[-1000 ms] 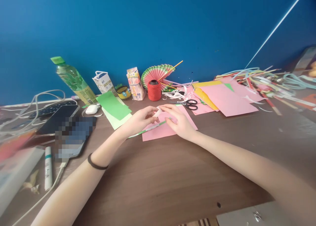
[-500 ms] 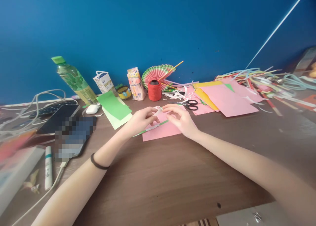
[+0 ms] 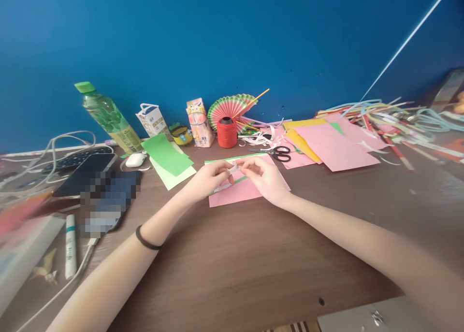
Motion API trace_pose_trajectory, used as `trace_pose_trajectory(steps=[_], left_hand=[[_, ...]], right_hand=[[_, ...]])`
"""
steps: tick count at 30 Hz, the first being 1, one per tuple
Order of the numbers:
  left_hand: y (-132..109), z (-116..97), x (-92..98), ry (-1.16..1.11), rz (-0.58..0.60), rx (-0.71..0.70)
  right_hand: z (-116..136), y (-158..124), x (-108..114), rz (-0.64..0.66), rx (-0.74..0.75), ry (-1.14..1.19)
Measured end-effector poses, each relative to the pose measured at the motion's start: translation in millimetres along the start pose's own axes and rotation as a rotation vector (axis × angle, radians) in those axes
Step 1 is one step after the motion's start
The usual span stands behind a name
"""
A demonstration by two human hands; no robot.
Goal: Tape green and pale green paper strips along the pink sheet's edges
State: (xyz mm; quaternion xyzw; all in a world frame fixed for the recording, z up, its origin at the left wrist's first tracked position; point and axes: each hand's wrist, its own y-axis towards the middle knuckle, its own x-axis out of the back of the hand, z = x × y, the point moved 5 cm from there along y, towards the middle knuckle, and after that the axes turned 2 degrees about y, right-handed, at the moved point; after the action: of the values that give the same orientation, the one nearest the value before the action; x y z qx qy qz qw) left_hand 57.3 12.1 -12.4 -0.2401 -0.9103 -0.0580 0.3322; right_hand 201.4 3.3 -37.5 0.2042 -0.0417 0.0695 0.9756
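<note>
Left hand (image 3: 209, 179) and right hand (image 3: 264, 178): fingertips came slightly nearer the body, right thumb closed toward its fingers; white paper (image 3: 234, 168): shifted along with them; green-and-white strip (image 3: 225, 186): protruded less past the left hand; green edging (image 3: 212, 162): emerged beyond the left fingers

**Head view looked forward and down**

The single view came from above and behind the fingers (image 3: 254, 163), near enough to take in both forearms (image 3: 337, 229), and faced past the fingers across the tabletop (image 3: 224, 259) to the blue wall (image 3: 217, 37) beyond.
</note>
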Motion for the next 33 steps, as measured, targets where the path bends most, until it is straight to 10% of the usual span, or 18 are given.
trace_pose_trajectory(steps=[16, 25, 33], left_hand=[[0.0, -0.5, 0.9, -0.116, -0.156, -0.053], [0.8, 11.0, 28.3, 0.297, -0.348, 0.037], [4.4, 33.4, 34.5, 0.613, -0.223, 0.113]], right_hand=[[17.8, -8.2, -2.3, 0.021, 0.266, -0.212], [-2.6, 9.5, 16.2, -0.071, 0.094, -0.173], [-28.1, 15.5, 22.2, 0.077, -0.078, -0.563]])
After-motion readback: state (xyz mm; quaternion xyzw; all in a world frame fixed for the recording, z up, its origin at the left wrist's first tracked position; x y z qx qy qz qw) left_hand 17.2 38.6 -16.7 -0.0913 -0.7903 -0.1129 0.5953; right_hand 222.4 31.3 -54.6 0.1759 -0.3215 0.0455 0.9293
